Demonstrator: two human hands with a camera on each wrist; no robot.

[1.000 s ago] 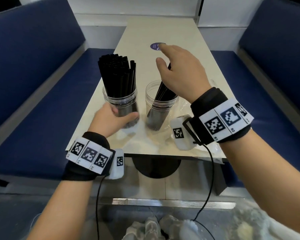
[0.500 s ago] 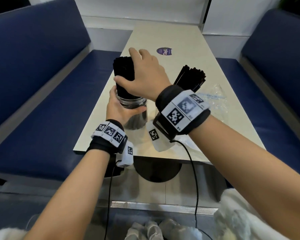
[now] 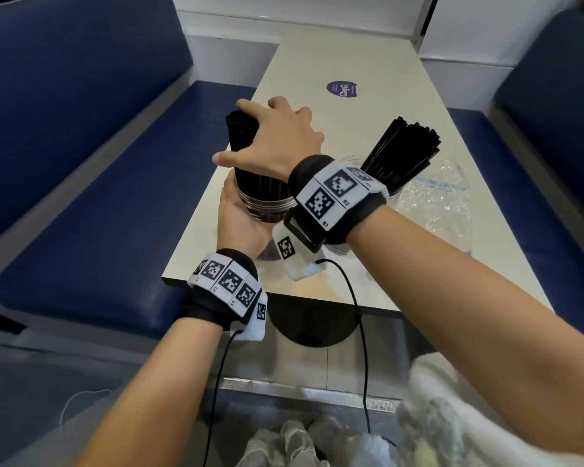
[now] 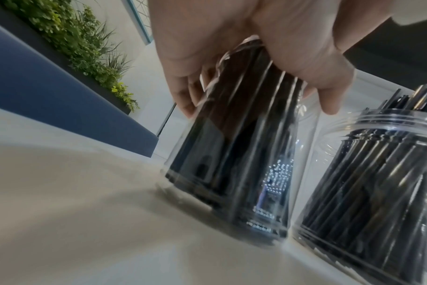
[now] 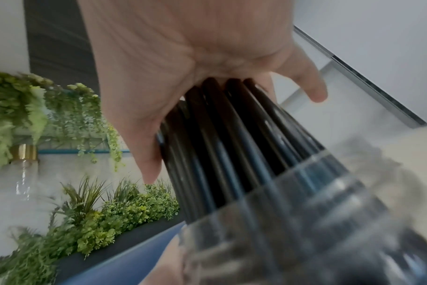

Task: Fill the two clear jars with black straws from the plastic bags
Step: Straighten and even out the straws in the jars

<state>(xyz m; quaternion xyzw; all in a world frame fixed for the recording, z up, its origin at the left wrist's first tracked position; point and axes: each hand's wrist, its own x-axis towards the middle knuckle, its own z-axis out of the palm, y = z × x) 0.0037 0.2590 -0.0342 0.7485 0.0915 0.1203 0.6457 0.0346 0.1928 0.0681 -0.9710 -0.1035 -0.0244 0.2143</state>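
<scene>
Both jars hold straws; left hand [image 3: 240,224] grips the left jar [image 3: 267,205], right hand [image 3: 277,143] lies flat, fingers straight, tamping its straws [image 3: 250,173]. Nearly done, I judge.

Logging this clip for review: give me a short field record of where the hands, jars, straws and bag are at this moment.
left hand: grips the left jar from the near side
right hand: palm pressed on top of the left jar's straws, fingers spread
left jar: standing on the table, packed with straws
right jar: close beside the left jar, unheld
right jar's straws: leaning to the right, fanned out
plastic bag: crumpled on the table right of the jars; contents cannot be told
</scene>
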